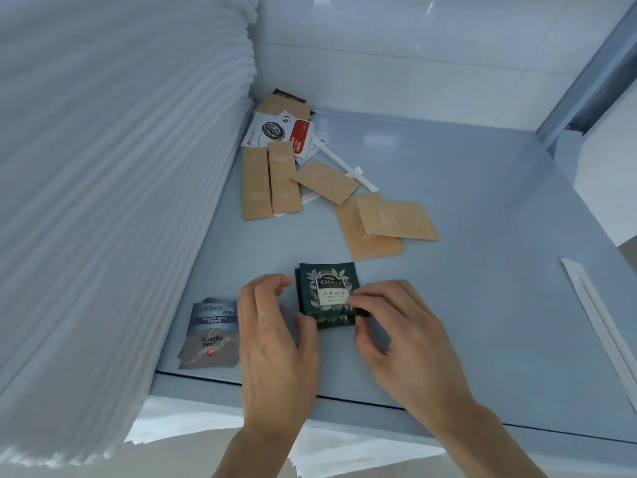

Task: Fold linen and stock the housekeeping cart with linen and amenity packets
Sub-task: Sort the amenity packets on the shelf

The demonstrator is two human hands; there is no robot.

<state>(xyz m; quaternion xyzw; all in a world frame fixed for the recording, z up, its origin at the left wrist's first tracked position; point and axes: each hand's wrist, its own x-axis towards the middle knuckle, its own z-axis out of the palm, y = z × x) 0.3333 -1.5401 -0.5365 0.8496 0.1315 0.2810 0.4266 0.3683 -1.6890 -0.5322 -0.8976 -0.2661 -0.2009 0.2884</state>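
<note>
My left hand (275, 336) and right hand (396, 326) meet over a small stack of dark green tea packets (327, 294) lying on the pale blue surface (482, 236) of the cart shelf. The left thumb presses the stack's lower left corner while the other left fingers (272, 282) curl loosely above its left edge, not clearly touching it. My right fingers (358, 301) pinch the stack's right edge, thumb underneath at the lower corner. The top packet reads "CHALI" and "GREEN TEA".

At nine o'clock from the stack, just beside my left hand, lie a few grey-blue Douwe Egberts coffee sachets (210, 336), fanned and overlapping. Along the whole left side stands a tall pile of folded white linen (103, 201).

Farther off at one o'clock, two overlapping kraft-paper packets (389, 225) lie flat. At eleven to twelve o'clock are two long kraft sachets (270, 182) side by side, another kraft packet (324, 181) tilted, white stir sticks (344, 167) and red-and-white coffee sachets (279, 132) heaped in the far corner. At three o'clock, near the shelf's right edge, lie long white wrapped sticks (599, 326).
</note>
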